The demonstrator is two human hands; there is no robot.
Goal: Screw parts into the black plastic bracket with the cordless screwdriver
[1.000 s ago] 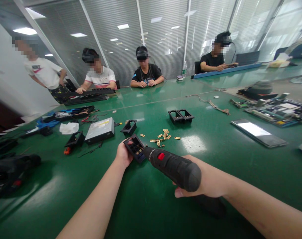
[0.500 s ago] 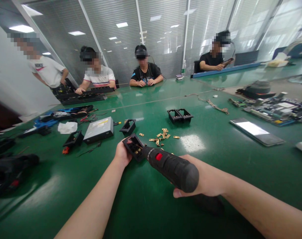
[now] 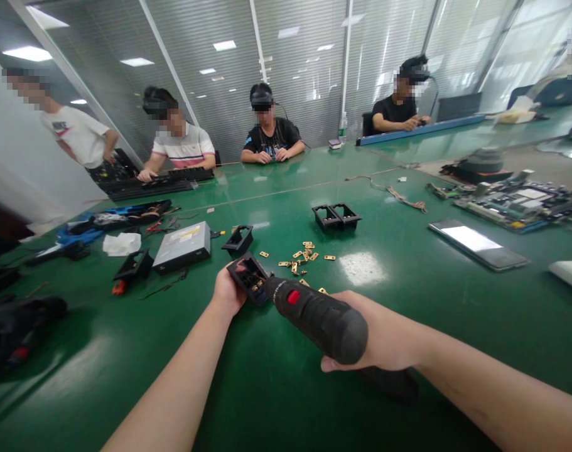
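My left hand [image 3: 228, 292] grips a black plastic frame [image 3: 242, 271] by its left side, tilted above the green table. Small brass pieces show inside it. My right hand [image 3: 361, 333] is wrapped round the handle of a black cordless screwdriver [image 3: 318, 317] with a red switch. The tool's nose points left into the frame; its tip is hidden, so I cannot tell what it touches. Just beyond the frame lie loose brass plates [image 3: 309, 252] and small screws. Another black frame [image 3: 237, 238] stands behind my left hand, and a joined pair of frames [image 3: 336, 218] sits farther back.
A silver disc drive [image 3: 182, 247] and another black frame [image 3: 133, 266] lie at left. To the right are a phone [image 3: 478, 243], a circuit board [image 3: 525, 199] and a cord [image 3: 399, 196]. Several people sit or stand across the green table [image 3: 267, 389].
The whole view has shifted slightly, so everything appears a little farther left. Both hands keep their hold, with the screwdriver still at the frame. The seated person at far right has lowered a dark object.
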